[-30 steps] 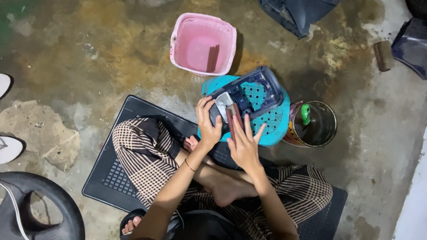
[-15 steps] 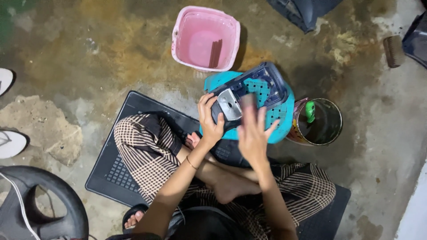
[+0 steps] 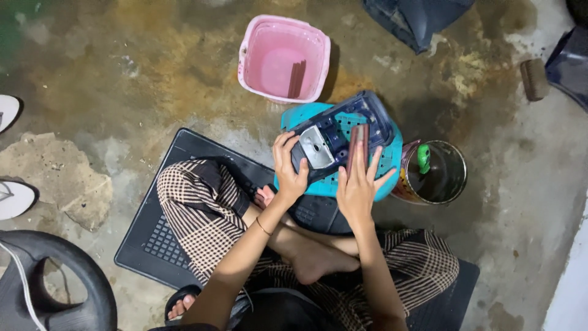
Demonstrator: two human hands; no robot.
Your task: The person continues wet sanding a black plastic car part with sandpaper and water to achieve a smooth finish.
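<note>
Far left: pale sandal [image 3: 13, 199] on rough, stained concrete floor [image 3: 122, 67]; curved black plastic chair [image 3: 55, 276] at bottom corner. Next, ribbed black rubber mat [image 3: 153, 239], checked trouser legs crossed over it. Centre top: square pink plastic tub [image 3: 283, 58], thin-walled, with reddish strip leaning inside. Below it, round turquoise perforated stool [image 3: 386, 165] serving as desk, carrying dark blue moulded plastic housing [image 3: 343, 125] with shiny grey metal plate at near end. Left hand [image 3: 288, 168] wrapped round housing's near left corner, grip closed on it, thumb on top. Right hand [image 3: 358, 184] laid flat, fingers spread, pressing slim reddish-brown strip [image 3: 356, 147] against housing's upper face; grip open, nothing clasped. Just right of stool: round metal tin [image 3: 436, 173], dark inside, green-handled tool upright in it. Far right: brown block [image 3: 534, 78].
</note>
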